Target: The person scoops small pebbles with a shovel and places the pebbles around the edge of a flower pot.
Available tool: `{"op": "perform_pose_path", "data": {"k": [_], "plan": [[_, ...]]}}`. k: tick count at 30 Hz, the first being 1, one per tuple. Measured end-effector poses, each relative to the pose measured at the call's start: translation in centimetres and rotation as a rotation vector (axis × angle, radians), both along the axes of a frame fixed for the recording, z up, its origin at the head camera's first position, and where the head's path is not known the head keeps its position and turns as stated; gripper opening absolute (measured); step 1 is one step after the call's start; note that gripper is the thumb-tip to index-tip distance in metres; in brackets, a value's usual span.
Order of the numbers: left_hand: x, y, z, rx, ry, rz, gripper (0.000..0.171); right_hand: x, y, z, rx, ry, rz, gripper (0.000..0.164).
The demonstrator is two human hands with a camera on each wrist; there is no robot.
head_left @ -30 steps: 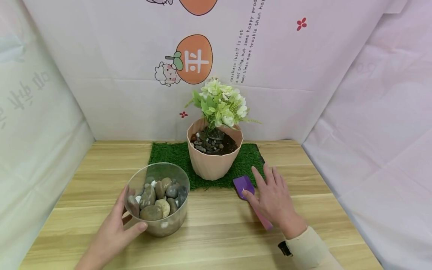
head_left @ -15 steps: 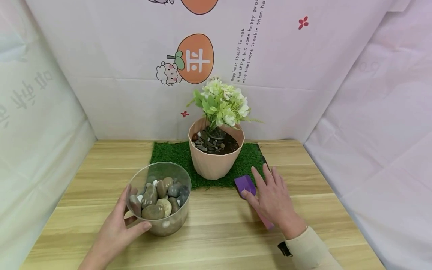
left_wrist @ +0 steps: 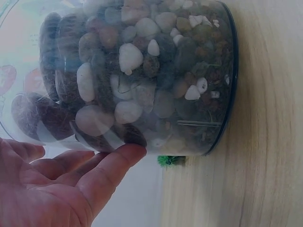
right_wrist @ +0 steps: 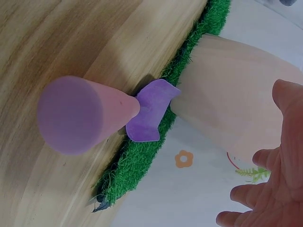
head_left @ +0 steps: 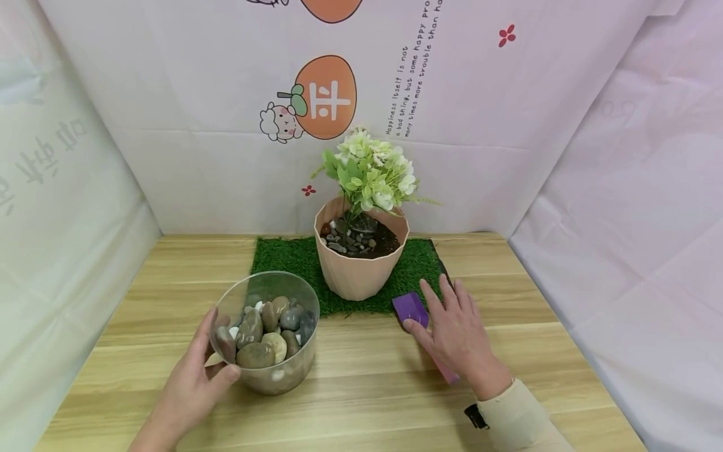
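My left hand [head_left: 189,386] rests against the left side of a clear plastic tub [head_left: 271,382], its fingers relaxed. In the left wrist view, fingertips [left_wrist: 135,150] meet the tub's wall. Large smooth stones [head_left: 256,355] fill the top of the tub, with smaller pebbles [left_wrist: 130,57] seen through its side. My right hand [head_left: 460,336] hovers, fingers spread, above a small shovel [head_left: 410,309] that lies on the table. The shovel has a purple blade and a pink handle [right_wrist: 111,101], partly hidden by the hand in the head view.
A pale pink flowerpot [head_left: 357,276] with soil, pebbles and a white-flowered plant [head_left: 375,172] stands on a green turf mat [head_left: 285,251] at the back of the wooden table [head_left: 361,402]. Printed white cloth [head_left: 469,100] walls the back and both sides.
The left thumb has drawn back to the left, off the tub's front. The tub, shovel and right hand stay practically in place; the camera has shifted slightly.
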State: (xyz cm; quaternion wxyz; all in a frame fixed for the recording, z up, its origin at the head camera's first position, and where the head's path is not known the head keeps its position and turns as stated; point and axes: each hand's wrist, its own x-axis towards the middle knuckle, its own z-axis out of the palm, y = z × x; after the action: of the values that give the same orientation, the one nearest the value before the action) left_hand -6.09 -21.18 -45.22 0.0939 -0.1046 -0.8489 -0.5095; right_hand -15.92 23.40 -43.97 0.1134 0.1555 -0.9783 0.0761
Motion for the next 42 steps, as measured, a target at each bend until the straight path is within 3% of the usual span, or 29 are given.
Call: {"op": "perform_pose_path", "data": {"k": [4,10,21,32,42], "plan": [[0.12,0.03,-0.19,-0.016,0.070,0.004,0.085,0.07,-0.05,0.01,0.005,0.004,-0.002,0.084],[0.10,0.13,-0.18,-0.015,0.135,0.021,0.079,0.16,-0.10,0.05,0.010,-0.007,-0.006,0.083],[0.20,0.28,-0.12,0.026,0.092,0.021,0.073,0.21,-0.06,-0.06,0.012,0.010,-0.003,0.083],[0.43,0.29,0.20,0.012,0.019,0.040,0.072,0.19,-0.08,-0.11,0.011,-0.001,-0.003,0.084],[0.38,0.41,0.08,0.014,0.058,0.046,0.072,0.05,-0.24,-0.23,-0.001,0.014,0.005,0.084]]}}
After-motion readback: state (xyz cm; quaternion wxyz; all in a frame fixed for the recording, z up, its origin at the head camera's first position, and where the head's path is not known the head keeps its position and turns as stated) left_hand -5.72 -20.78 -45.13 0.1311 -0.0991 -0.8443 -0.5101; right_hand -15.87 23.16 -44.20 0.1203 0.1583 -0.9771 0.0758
